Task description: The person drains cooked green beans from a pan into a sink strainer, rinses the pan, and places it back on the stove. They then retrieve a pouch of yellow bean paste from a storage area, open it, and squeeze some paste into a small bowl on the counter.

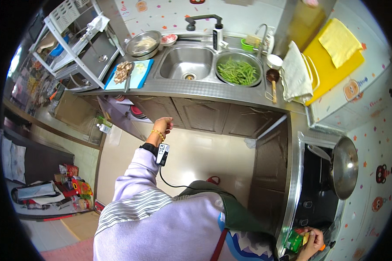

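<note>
My left hand (163, 126) hangs over the floor in front of the brown cabinet doors; nothing shows in it, its fingers are loosely curled, and whether they are closed is unclear. At the lower right, my right hand (313, 243) grips a green packet (294, 240) beside the front of the black gas stove (308, 192). A metal wok (345, 168) rests on that stove, tilted, its handle towards the counter. Green beans (236, 72) fill a metal bowl in the right sink basin. On a blue cutting board (144, 81) lie a knife (128, 80), chopped meat or mushrooms (122, 72) and small pale pieces.
A metal bowl (147, 42) of pale strips and a small bowl (169, 39) of reddish food stand left of the faucet (218, 36). A ladle (273, 81) lies right of the sink. An open cabinet door (117, 114) juts out at left, near a bottle (104, 128) on the floor.
</note>
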The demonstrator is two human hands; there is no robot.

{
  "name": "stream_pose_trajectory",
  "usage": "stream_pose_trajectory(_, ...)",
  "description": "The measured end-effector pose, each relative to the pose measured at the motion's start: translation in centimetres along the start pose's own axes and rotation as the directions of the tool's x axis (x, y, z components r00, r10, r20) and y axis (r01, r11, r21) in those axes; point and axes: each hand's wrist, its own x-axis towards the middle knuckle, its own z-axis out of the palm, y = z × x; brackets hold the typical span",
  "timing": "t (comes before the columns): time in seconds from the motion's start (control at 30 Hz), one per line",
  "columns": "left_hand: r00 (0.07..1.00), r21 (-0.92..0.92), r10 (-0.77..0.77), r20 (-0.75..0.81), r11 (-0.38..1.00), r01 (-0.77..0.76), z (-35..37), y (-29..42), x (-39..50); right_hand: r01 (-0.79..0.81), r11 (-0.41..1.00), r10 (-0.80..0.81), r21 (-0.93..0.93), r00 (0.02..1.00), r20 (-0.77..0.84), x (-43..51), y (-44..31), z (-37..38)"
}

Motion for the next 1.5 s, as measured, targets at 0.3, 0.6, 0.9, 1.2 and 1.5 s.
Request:
stream_pose_trajectory(0.3, 0.994, -0.149, -0.092, -0.051, 0.985, 0.083, -9.7, -1.9, -4.5, 0.102, 0.966, -0.152, 0.237, 0.967, 0.202, 3.0, 0.7, 5.2)
stream_pose_trajectory(0.6, 0.975, -0.146, 0.109, -0.192, 0.980, -0.138, -17.7, 2.4, -7.4, 0.095, 0.984, -0.134, 0.152, 0.954, 0.270, 2.3, -3.4, 8.4)
stream_pose_trajectory(0.9, 0.971, -0.227, 0.158, -0.178, 0.954, -0.197, -24.4, 7.0, 2.0, 0.059, 0.980, -0.105, 0.189, 0.964, 0.246, 1.6, -11.6, 17.8)
stream_pose_trajectory(1.2, 0.902, -0.224, 0.354, -0.249, 0.885, -0.409, -31.2, 18.5, 8.6, 0.080, 0.954, -0.203, 0.289, 0.882, 0.425, 3.6, -19.5, 30.1)
stream_pose_trajectory(1.5, 0.547, 0.204, 0.796, -0.259, 0.598, -0.775, -32.0, 39.7, 4.1, 0.088, 0.938, -0.258, 0.337, 0.824, 0.505, 8.0, -21.1, 33.8)
